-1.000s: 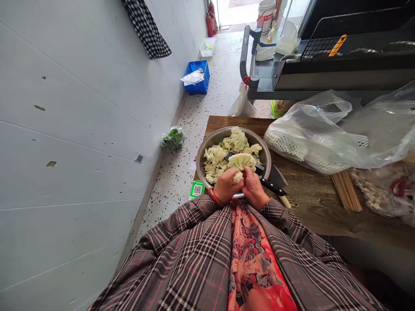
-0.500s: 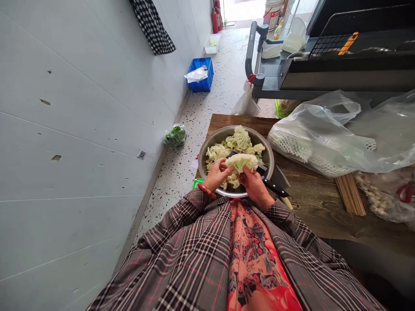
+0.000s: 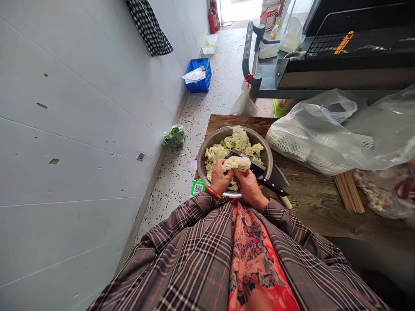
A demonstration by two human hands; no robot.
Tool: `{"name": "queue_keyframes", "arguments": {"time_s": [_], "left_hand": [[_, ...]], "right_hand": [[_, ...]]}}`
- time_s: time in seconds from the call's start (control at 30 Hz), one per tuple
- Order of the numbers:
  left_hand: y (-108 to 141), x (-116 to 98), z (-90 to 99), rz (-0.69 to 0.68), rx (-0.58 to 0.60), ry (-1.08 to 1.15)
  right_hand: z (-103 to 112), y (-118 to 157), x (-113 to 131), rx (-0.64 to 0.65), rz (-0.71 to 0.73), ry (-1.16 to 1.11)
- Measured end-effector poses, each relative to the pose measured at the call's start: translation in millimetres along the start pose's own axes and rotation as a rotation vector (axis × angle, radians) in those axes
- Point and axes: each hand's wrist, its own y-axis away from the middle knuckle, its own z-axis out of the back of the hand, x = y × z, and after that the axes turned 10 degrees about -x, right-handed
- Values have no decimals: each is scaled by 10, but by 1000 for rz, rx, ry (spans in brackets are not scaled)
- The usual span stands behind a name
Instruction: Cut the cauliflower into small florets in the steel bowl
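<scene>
A pale cauliflower piece (image 3: 236, 163) is gripped between my two hands over a steel bowl (image 3: 201, 160). My left hand (image 3: 220, 178), with a reddish bracelet at the wrist, closes on its left side. From below and to the right, the fingers of my right hand (image 3: 249, 188) pinch it near its underside. More cauliflower (image 3: 239, 139) lies in the bowl around a dark blade. A black-handled knife (image 3: 274, 186) extends over the bowl's right rim, and a cleaver (image 3: 279, 179) lies beside the bowl.
The bowl stands on a wooden table (image 3: 304, 203). Clear plastic bags (image 3: 324, 129) and wooden sticks (image 3: 349, 192) are to the right. A green QR card (image 3: 198, 187) is at the bowl's left. Bagged greens (image 3: 174, 136) and a blue crate (image 3: 198, 75) are on the floor.
My hands have drawn closer together and turned the cauliflower piece, so its stem side is now mostly hidden. The green card has come into fuller view beside my left wrist.
</scene>
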Motion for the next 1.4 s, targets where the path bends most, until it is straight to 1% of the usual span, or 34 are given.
{"name": "queue_keyframes", "arguments": {"time_s": [0.1, 0.17, 0.3, 0.4, 0.6, 0.73, 0.8, 0.87, 0.9, 0.97, 1.03, 1.1, 1.17, 1.2, 1.27, 1.3, 1.33, 1.37, 1.4], "left_hand": [[16, -4, -41, -3, -19, -2], [18, -17, -66, 25, -43, 10], [21, -46, -102, 84, -56, 82], [44, -49, -122, 93, -63, 129], [82, -42, -107, 15, 1, 150], [103, -61, -42, -59, -22, 112], [118, -73, -30, -75, -20, 137], [122, -84, -45, -10, -25, 219], [116, -90, -60, 59, -31, 279], [93, -99, -95, 244, -28, 436], [69, -106, -123, 419, 3, 601], [68, -110, -139, 522, 32, 718], [106, -117, -149, 580, 38, 751], [138, -123, -155, 608, 52, 740], [204, -136, -169, 644, 118, 695], [225, -140, -175, 641, 161, 669], [232, -135, -177, 618, 195, 643], [221, -120, -174, 576, 209, 615], [194, -90, -164, 524, 199, 580]], "right_hand": [[-22, -34, -21, -32, 37, -4], [-30, -50, -22, -39, 22, -35], [-22, -49, -12, -20, -93, -135], [6, -52, -13, 0, -176, -181], [23, -115, -41, -61, -266, -277], [-8, -111, -39, -42, -262, -249], [-32, -92, -14, -34, -203, -199], [-60, -72, 26, -51, -47, -135], [-75, -62, 47, -67, 60, -97], [-99, -41, 82, -98, 266, -11], [-114, -23, 90, -109, 380, 66], [-117, -26, 68, -103, 403, 115], [-108, -79, 30, -116, 394, 155], [-98, -131, 13, -144, 393, 177], [-65, -273, -3, -239, 407, 218], [-41, -352, 0, -297, 419, 234], [-14, -424, 10, -326, 428, 244], [17, -482, 26, -329, 438, 252], [50, -518, 47, -299, 451, 272]]}}
